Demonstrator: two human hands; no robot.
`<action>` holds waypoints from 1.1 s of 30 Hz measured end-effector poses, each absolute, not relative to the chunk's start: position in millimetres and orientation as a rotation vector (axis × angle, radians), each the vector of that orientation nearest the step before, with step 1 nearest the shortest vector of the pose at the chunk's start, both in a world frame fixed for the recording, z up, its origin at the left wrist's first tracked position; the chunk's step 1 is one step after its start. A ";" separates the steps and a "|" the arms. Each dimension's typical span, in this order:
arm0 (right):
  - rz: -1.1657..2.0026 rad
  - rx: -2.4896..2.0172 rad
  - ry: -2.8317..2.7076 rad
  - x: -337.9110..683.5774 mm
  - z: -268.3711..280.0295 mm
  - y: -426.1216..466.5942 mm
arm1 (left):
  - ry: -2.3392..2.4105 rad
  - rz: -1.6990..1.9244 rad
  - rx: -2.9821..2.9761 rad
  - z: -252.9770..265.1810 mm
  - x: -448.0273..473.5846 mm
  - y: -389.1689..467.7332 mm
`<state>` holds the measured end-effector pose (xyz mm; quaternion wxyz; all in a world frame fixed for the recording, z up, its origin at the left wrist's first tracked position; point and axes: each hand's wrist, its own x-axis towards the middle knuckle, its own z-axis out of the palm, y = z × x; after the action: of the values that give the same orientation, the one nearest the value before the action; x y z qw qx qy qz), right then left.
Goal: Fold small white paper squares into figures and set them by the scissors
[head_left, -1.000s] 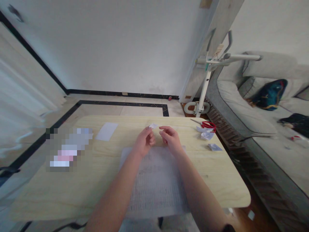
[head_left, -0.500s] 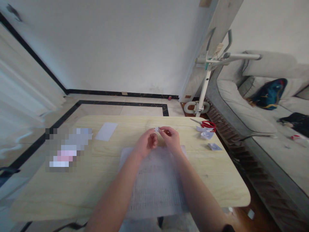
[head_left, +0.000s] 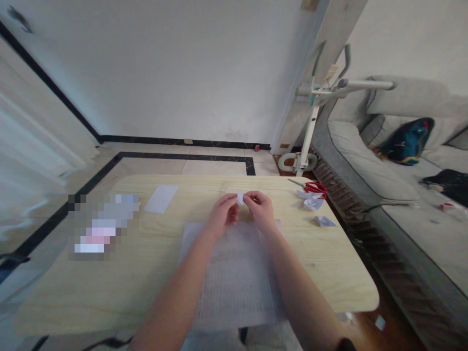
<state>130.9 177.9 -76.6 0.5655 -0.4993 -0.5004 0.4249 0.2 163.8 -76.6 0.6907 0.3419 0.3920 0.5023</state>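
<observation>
Between my fingertips is a small folded piece of white paper (head_left: 240,198). My left hand (head_left: 224,213) pinches its left side, with the other fingers curled beneath. At the paper's right side, my right hand (head_left: 260,208) grips it between thumb and fingers. Both hands are above the far end of a large printed sheet (head_left: 237,273), which lies on the table under my forearms. The small paper's exact folds are too small to make out.
On the wooden table (head_left: 329,273) a blank white sheet (head_left: 161,199) lies at the back left, beside a pixelated patch. Red-handled scissors (head_left: 315,189), folded papers (head_left: 312,202) and another folded paper piece (head_left: 325,222) lie at the right. A sofa (head_left: 369,146) stands beyond.
The small paper has turned, now showing a flat, upright white face between my fingertips. My hands have shifted only slightly; the other things lie as before.
</observation>
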 end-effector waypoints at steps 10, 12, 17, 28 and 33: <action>1.129 -1.188 -1.153 132.4 -81.4 179.9 | 0.908 1.107 0.818 -72.3 0.2 162.1; 1.132 -1.181 -1.164 132.7 -81.7 179.6 | 0.911 1.098 0.825 -71.9 -0.2 161.8; 1.157 -1.171 -1.139 133.6 -82.5 179.9 | 0.915 1.088 0.850 -71.3 -0.7 161.2; 1.185 -1.168 -1.074 133.8 -80.9 180.2 | 0.993 1.188 0.934 -73.1 0.7 161.9; 1.140 -1.218 -1.116 133.3 -80.3 180.0 | 1.092 1.203 1.016 -70.8 1.3 161.3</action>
<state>133.3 180.0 -80.3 0.5373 -0.5118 -0.4691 0.4790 1.3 161.3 -70.8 0.5749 0.4339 0.4661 0.5137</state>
